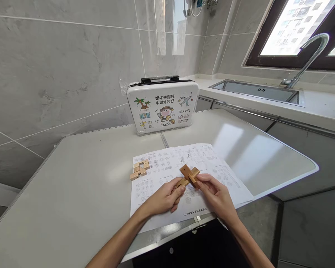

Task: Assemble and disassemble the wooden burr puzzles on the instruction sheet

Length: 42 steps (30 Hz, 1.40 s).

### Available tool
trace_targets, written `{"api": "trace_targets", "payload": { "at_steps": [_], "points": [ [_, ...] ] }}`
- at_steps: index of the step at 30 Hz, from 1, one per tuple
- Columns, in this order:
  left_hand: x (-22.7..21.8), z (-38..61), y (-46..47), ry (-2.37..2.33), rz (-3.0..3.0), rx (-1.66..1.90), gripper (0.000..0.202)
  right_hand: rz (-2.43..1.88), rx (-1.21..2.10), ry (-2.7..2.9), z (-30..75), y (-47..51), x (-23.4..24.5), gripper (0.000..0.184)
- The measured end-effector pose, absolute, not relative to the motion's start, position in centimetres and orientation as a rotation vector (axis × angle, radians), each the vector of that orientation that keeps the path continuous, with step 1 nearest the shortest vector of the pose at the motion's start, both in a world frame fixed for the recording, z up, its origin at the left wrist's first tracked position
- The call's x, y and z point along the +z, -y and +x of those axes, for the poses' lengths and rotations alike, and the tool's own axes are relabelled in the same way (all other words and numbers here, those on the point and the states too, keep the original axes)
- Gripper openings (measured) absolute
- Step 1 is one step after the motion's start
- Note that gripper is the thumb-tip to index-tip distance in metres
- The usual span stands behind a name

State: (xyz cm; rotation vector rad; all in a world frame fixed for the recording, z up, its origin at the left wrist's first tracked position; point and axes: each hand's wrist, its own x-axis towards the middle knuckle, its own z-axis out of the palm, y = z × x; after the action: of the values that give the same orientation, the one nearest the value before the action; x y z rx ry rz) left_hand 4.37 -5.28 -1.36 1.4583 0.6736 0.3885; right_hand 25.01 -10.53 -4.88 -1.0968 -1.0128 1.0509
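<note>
Several interlocking wooden puzzle pieces [187, 174] form a crossed shape above the printed sheet, held between both hands. My left hand [167, 196] pinches the end of a piece on the left side. On the right, my right hand [214, 194] grips the other side of the crossed pieces with thumb and fingers. Dark marks show on the faces of two pieces. Loose notched wooden pieces [140, 170] lie on the sheet's left edge, apart from both hands. Small line drawings cover the paper instruction sheet [156, 219], partly hidden under my hands.
A white folding table [100, 178] with a metal rim carries everything. At its back stands a white cartoon-printed case [163, 106] with a black handle, against the grey tiled wall [72, 67]. A sink [257, 91] and faucet [309, 59] are on the right-hand counter.
</note>
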Motion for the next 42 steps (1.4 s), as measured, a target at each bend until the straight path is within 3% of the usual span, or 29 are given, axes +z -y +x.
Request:
{"api": "trace_targets", "payload": {
  "at_steps": [21,31,42],
  "points": [
    [-0.8,4.7,5.6,-0.759,1.523,0.397,0.043,-1.079,1.169,1.078,24.9,10.6,-4.4,0.037],
    [-1.7,4.8,5.3,-0.775,1.51,0.499,0.05,-1.101,1.177,0.999,25.1,10.4,-4.3,0.04],
    [-1.3,4.4,5.3,-0.82,1.522,0.491,0.049,-1.307,0.822,0.988,31.8,4.8,-4.1,0.054]
  ]
}}
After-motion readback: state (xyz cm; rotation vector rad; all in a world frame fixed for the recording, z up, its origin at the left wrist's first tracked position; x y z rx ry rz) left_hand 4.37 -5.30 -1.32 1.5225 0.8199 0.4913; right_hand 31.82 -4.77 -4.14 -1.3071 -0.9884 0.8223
